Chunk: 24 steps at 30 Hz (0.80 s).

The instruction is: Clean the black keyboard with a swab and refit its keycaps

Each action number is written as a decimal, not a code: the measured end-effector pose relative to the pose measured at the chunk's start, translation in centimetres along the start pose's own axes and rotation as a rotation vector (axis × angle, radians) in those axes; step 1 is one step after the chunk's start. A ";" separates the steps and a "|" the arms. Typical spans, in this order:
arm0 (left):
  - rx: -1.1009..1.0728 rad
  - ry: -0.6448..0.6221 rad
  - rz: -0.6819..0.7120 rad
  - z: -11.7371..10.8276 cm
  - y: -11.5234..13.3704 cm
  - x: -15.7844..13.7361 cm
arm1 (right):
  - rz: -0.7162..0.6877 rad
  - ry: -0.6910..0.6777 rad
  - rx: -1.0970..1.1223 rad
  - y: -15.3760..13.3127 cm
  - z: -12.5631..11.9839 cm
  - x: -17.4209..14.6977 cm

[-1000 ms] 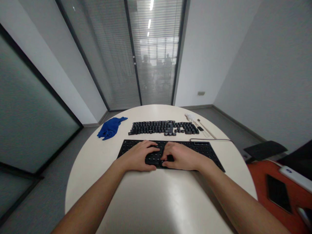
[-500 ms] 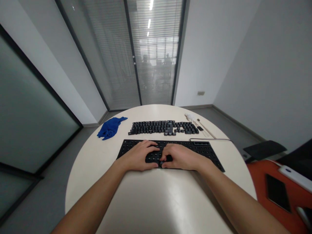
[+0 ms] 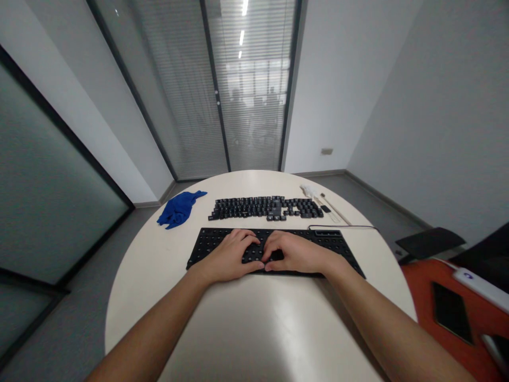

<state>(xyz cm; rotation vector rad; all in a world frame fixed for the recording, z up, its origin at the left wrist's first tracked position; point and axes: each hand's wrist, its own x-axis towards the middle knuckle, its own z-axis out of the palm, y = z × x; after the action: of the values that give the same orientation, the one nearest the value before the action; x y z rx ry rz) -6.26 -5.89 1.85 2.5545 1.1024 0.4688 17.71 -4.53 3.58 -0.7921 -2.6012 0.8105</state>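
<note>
A black keyboard base [image 3: 342, 252] with its keycaps off lies across the table in front of me, small key posts showing. Resting on its left middle is my left hand [image 3: 234, 257], palm down, fingers bent but apart, thumb stretched along the near edge. My right hand [image 3: 296, 252] is beside it on the base, fingers curled down towards the thumb in a pinch. Whatever lies between those fingertips is too small to make out. Behind the base, the removed black keycaps [image 3: 242, 207] are laid out in keyboard order.
A crumpled blue cloth [image 3: 180, 209] lies at the table's left. On the right are a thin stick-like brush [image 3: 336, 208], white material [image 3: 309, 191], a small black piece [image 3: 325, 209] and the keyboard's cable [image 3: 350, 226]. An orange chair seat [image 3: 421, 292] holds a phone [image 3: 452, 312].
My left thumb has moved right, close to the right hand's fingertips. The right hand has shifted slightly, its thumb straighter. The view has moved a little.
</note>
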 end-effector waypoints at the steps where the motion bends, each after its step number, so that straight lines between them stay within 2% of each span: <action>1: -0.005 0.000 -0.001 0.0 0.0 0.0 | 0.007 0.016 -0.006 0.0 0.0 0.0; 4: 0.008 0.019 -0.014 0.0 0.0 -0.1 | 0.049 0.054 -0.004 -0.1 0.0 -0.2; 7: 0.033 0.024 -0.043 0.0 -0.1 -0.3 | 0.111 0.035 -0.024 -0.4 0.1 -0.4; 13: 0.059 -0.065 -0.103 0.6 -0.6 -0.3 | 0.307 -0.001 -0.125 0.3 0.6 -0.7; 18: 0.077 -0.051 -0.110 0.6 -0.1 -0.1 | 0.345 -0.017 -0.068 0.8 0.7 -0.8; 24: 0.084 -0.126 -0.163 0.4 0.2 -0.2 | 0.351 0.015 -0.062 0.7 0.8 -0.5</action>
<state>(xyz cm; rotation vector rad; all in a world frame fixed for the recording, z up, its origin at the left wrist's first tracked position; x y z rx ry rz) -6.05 -6.21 1.53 2.4985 1.2951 0.2218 18.05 -4.70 2.50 -1.2919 -2.5187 0.8119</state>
